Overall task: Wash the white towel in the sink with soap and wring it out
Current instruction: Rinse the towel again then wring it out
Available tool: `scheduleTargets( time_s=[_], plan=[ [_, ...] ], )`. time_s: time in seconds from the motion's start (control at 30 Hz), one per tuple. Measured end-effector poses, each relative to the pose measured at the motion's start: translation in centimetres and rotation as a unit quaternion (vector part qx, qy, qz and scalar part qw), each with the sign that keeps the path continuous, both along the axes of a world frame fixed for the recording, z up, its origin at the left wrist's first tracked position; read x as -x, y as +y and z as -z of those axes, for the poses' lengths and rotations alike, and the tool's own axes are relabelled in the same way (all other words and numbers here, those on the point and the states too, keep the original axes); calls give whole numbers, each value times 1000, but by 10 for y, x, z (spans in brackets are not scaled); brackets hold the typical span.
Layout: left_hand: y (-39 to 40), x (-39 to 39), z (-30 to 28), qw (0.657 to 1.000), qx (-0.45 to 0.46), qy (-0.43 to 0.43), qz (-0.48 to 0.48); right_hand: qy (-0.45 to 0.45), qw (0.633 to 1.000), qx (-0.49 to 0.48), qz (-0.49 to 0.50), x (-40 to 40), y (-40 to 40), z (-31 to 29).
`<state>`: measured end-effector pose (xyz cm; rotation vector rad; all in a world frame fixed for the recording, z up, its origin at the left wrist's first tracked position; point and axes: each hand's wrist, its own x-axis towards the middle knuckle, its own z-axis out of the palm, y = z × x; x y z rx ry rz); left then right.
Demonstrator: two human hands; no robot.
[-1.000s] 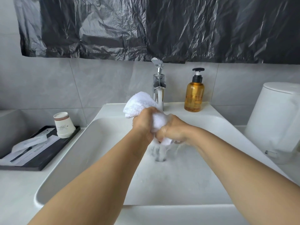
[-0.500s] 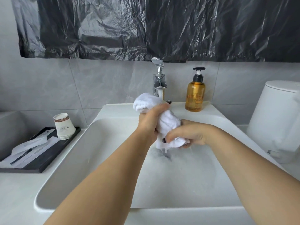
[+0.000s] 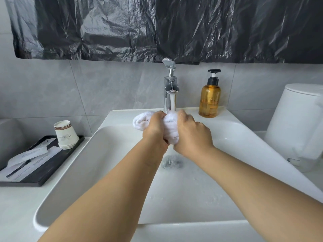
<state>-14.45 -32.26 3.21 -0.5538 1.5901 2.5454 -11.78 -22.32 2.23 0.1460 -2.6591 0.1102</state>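
The white towel (image 3: 170,127) is bunched between both hands above the white sink (image 3: 108,137), right under the chrome faucet (image 3: 169,91). Water runs from the spout onto the cloth. My left hand (image 3: 154,131) grips the towel's left part, and a rolled end sticks out to the left of that hand. My right hand (image 3: 191,135) grips the right part, fingers curled round it. An amber soap bottle (image 3: 209,100) with a black pump stands on the sink's back ledge, right of the faucet.
A drain (image 3: 172,160) sits in the wet basin under my wrists. Left of the sink, a black tray (image 3: 40,173) holds stacked paper cups (image 3: 65,134) and wrapped packets. A white lidded bin (image 3: 297,123) stands at the right. Black plastic sheeting hangs above.
Both hands have carried the towel up and back, from above the drain to under the faucet's stream. My right hand has risen level with the left.
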Motion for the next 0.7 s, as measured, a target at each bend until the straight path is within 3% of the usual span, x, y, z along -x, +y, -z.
scheduleTargets(
  time_s=[0.13, 0.2, 0.3, 0.57, 0.7],
  plan=[
    [6, 0, 3, 998, 60, -5, 15, -146, 979, 142, -8, 1, 11, -4],
    [6, -2, 5, 995, 97, 0, 9, -242, 938, 244, -30, 1, 13, -7],
    [7, -6, 6, 991, 130, 33, 27, -352, 884, 302, -57, 2, 19, -13],
    [11, -10, 5, 975, 162, 126, 87, -486, 767, 390, -152, 2, 44, -15],
    [7, -12, 2, 967, 180, 137, 117, -486, 736, 434, -181, 3, 43, 0]
  ],
)
